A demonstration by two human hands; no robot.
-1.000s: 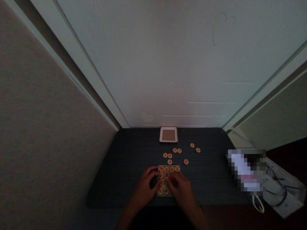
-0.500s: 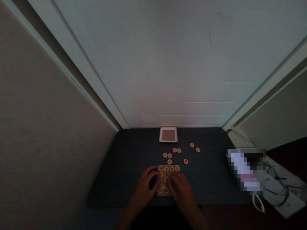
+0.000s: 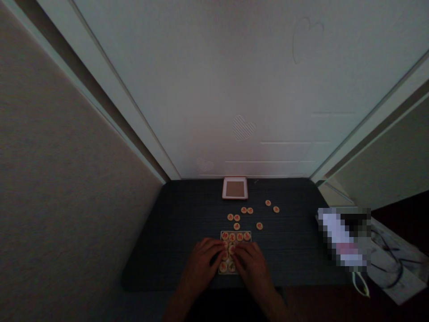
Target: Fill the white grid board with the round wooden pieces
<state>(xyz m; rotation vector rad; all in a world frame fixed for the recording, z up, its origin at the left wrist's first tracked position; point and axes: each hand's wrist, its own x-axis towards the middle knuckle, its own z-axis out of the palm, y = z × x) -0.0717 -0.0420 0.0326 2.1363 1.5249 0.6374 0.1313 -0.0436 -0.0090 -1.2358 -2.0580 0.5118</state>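
A shallow square box [image 3: 220, 263] in front of me holds rows of round xiangqi pieces, most with red characters. My left hand [image 3: 203, 261] reaches over its left side, thumb and fingertips closing on a xiangqi piece [image 3: 225, 256] in the left column. From the right, my right hand [image 3: 251, 263] bends over the box with its fingertips pinched at another xiangqi piece [image 3: 232, 250] near the middle. The two hands' fingertips are close together. Pieces under the right fingers are hidden.
Several loose xiangqi pieces [image 3: 237, 218] lie face up beyond the box on the dark table [image 3: 181, 219]. A box lid [image 3: 235, 198] rests at the back edge against the white door [image 3: 201, 89]. Beyond the table's right end are a blurred-out item [image 3: 342, 241] and cables [image 3: 397, 264].
My left fingers have slid inward from the box's upper left edge onto the pieces. My right fingers have shifted slightly left and stay over the box. The loose pieces lie as before.
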